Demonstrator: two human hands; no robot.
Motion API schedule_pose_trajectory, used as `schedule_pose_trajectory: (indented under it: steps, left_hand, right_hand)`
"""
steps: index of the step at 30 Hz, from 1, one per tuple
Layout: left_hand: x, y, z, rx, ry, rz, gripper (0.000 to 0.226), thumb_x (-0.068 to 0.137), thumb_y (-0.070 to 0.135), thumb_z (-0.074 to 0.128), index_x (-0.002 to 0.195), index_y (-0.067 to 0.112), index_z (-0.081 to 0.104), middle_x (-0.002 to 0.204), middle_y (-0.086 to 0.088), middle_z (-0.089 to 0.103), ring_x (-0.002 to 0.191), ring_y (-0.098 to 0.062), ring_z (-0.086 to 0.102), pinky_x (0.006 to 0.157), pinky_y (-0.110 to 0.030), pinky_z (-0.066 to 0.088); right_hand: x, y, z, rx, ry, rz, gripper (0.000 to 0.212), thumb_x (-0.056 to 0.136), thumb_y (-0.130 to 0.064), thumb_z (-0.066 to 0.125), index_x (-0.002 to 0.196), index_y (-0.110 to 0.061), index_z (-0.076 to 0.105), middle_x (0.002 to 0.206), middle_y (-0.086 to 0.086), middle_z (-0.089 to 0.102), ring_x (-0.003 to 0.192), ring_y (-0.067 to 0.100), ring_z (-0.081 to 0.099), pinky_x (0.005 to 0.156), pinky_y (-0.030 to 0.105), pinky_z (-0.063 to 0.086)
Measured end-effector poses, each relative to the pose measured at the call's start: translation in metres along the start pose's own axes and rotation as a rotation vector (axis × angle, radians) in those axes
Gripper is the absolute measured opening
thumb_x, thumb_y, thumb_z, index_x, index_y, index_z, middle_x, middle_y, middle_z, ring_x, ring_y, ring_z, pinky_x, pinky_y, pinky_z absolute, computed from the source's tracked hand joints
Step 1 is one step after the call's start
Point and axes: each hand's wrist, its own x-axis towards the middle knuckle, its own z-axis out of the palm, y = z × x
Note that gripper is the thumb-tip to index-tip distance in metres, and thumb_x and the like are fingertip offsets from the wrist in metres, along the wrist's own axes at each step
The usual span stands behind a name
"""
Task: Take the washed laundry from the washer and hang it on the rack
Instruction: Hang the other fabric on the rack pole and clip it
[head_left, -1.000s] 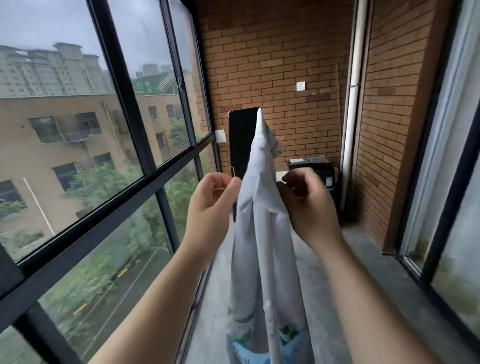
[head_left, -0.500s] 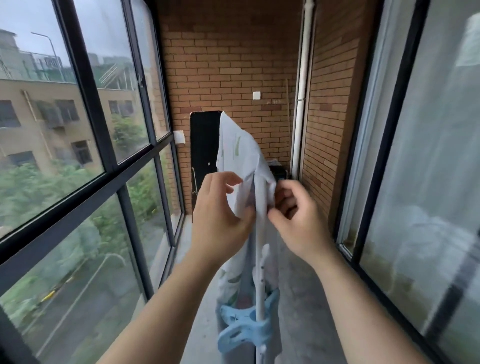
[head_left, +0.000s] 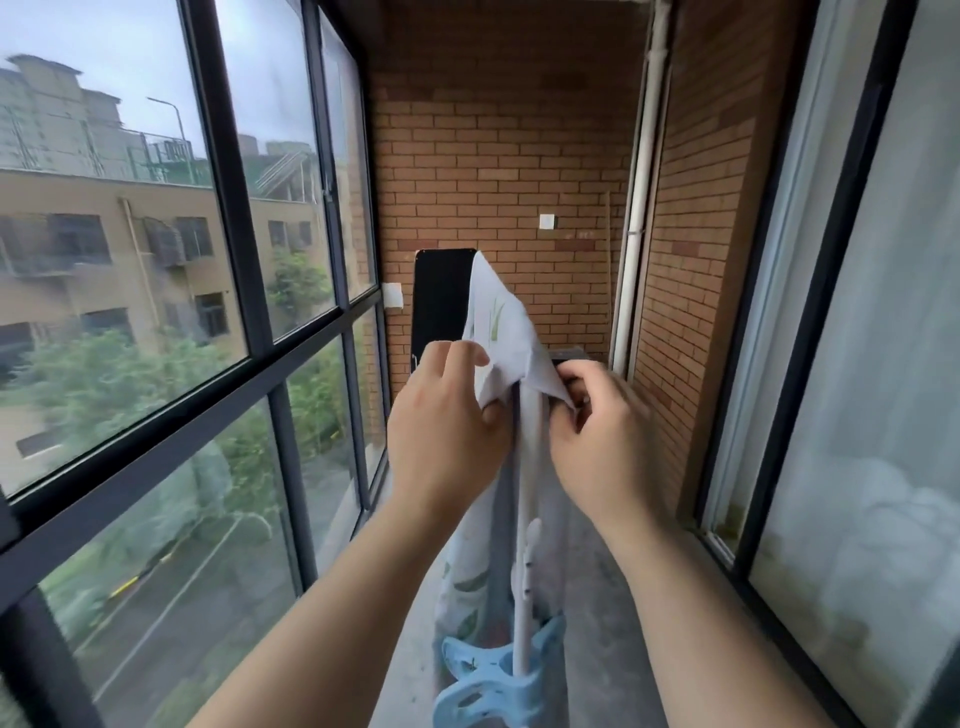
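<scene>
Brick-walled balcony, narrow, viewed from head height. Rough orange brick wall (head_left: 498, 156) closes the far end, dark metal window frames (head_left: 218, 182) line the left side, and a smooth white pipe (head_left: 641, 208) climbs the right corner above a grey concrete floor (head_left: 597, 597). A flat black panel (head_left: 441, 301) with rounded top corners stands against the brick.

We see the laundry, a thin white cloth (head_left: 506, 332) printed with green leaf shapes, draped over the slim white rack rod (head_left: 527, 499) that runs away from us. It rises to a crumpled peak beyond our hands and hangs down on both sides of the rod.

Our left hand (head_left: 447, 426) has its fingers curled, pinching a fold of the cloth on the rod's left side. Our right hand (head_left: 597, 447) pinches a pointed corner of the cloth on the rod's right side.

Nearest us, a pale blue plastic clip (head_left: 493, 680) sits on the rod. It appears to clamp the cloth there, though the picture's lower edge cuts it off.
</scene>
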Motion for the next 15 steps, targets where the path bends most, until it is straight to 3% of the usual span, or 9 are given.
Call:
schedule_pose_trajectory:
  steps: [4,6,9,11,13,15]
  left_hand:
    - [-0.002,-0.003,-0.008,0.013,0.061,0.031,0.028,0.076,0.002,0.061,0.101,0.015,0.059,0.105,0.0,0.058,0.071,-0.021,0.058,0.054,-0.027,0.034]
    - [-0.002,-0.001,-0.006,0.042,0.086,0.078,0.025,0.077,0.0,0.06,0.099,0.012,0.06,0.101,-0.003,0.06,0.067,-0.023,0.056,0.053,-0.026,0.031]
    - [0.002,0.005,0.0,0.142,0.059,0.156,0.016,0.083,0.017,0.056,0.097,0.012,0.061,0.097,-0.003,0.059,0.064,-0.021,0.052,0.051,-0.025,0.027]
    - [0.006,0.008,0.004,0.198,0.037,0.155,0.017,0.085,0.023,0.053,0.096,0.012,0.059,0.095,-0.003,0.057,0.062,-0.022,0.051,0.05,-0.027,0.026]
    - [0.014,0.009,0.004,0.227,0.028,0.126,0.015,0.079,0.014,0.061,0.094,0.011,0.058,0.092,-0.003,0.057,0.06,-0.026,0.052,0.047,-0.029,0.026]
    - [0.02,0.011,-0.001,0.255,0.017,0.102,0.026,0.07,0.003,0.064,0.094,0.011,0.057,0.089,-0.004,0.059,0.06,-0.031,0.054,0.046,-0.03,0.029]
  right_hand:
    - [-0.003,0.006,-0.001,0.012,0.118,-0.033,0.031,0.081,-0.004,0.067,0.109,-0.015,0.064,0.098,-0.002,0.064,0.087,0.014,0.058,0.068,0.026,0.049]
    - [-0.002,0.005,0.003,0.003,0.095,-0.118,0.029,0.081,-0.007,0.068,0.11,-0.011,0.063,0.099,0.002,0.062,0.087,0.015,0.056,0.071,0.022,0.045]
    - [0.006,0.002,0.008,-0.005,0.019,-0.168,0.032,0.082,-0.017,0.073,0.111,-0.012,0.061,0.1,0.003,0.06,0.088,0.02,0.056,0.065,0.029,0.046]
    - [0.013,0.002,0.009,-0.051,0.025,-0.17,0.029,0.081,-0.018,0.073,0.107,-0.014,0.062,0.095,0.002,0.063,0.083,0.024,0.059,0.062,0.025,0.039]
    - [0.019,0.003,0.007,-0.077,0.033,-0.175,0.023,0.08,-0.017,0.072,0.102,-0.014,0.064,0.091,0.001,0.065,0.078,0.024,0.061,0.06,0.023,0.033]
    - [0.025,0.005,0.001,-0.049,0.018,-0.156,0.021,0.079,-0.013,0.071,0.099,-0.014,0.063,0.088,-0.001,0.065,0.075,0.022,0.06,0.055,0.024,0.037]
